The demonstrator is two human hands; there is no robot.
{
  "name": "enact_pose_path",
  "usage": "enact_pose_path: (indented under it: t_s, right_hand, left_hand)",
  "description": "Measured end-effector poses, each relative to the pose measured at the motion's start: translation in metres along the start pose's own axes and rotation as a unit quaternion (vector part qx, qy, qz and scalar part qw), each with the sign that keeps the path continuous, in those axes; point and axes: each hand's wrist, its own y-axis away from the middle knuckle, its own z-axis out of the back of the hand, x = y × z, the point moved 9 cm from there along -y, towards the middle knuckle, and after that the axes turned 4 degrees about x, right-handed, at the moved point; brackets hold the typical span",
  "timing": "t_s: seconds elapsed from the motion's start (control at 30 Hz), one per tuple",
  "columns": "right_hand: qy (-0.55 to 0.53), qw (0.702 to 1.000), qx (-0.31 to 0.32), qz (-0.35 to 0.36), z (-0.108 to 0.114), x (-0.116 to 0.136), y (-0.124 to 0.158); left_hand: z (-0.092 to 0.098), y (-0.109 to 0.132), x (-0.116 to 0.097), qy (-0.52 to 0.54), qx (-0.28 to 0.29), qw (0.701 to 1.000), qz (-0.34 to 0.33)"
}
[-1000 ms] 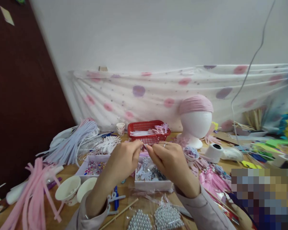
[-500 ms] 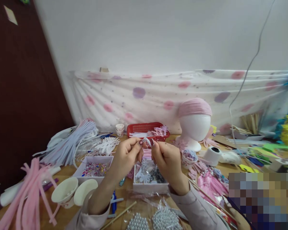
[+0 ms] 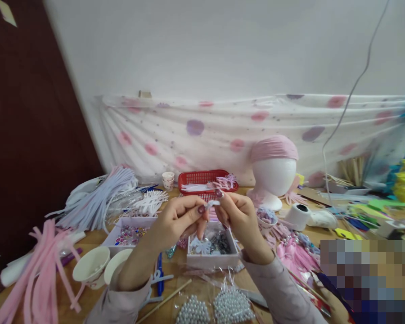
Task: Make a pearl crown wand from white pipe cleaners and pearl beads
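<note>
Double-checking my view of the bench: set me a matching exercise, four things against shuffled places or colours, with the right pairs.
1. small white piece
2. basket
3. model head
4. pearls

A. wrapped with a pink band
B. at the picture's bottom edge
C. between left hand and right hand
D. red

Pairs: 1-C; 2-D; 3-A; 4-B

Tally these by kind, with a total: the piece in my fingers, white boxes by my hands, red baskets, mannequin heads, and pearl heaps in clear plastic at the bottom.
Small white piece: 1
White boxes: 2
Red basket: 1
Mannequin head: 1
Pearl heaps: 2
Total: 7
</note>
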Motion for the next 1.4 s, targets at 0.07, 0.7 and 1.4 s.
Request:
enact_pose_path:
  t_s: [0.07, 0.7, 1.4]
  right_hand:
    - [0.093, 0.989, -0.097, 0.064, 0.008, 0.016, 0.007]
    - [-0.123, 0.965, 0.213, -0.096, -0.017, -0.01, 0.006]
    - [0.206, 0.941, 0.267, 0.005, -0.015, 0.009, 0.011]
  left_hand:
    - [0.003, -0.002, 0.009, 0.071, -0.075, 0.995, 0.013]
    - [-0.017, 0.01, -0.019, -0.192, 0.076, 0.977, -0.051]
    - [-0.017, 0.018, -0.02, -0.558, 0.091, 0.825, -0.015]
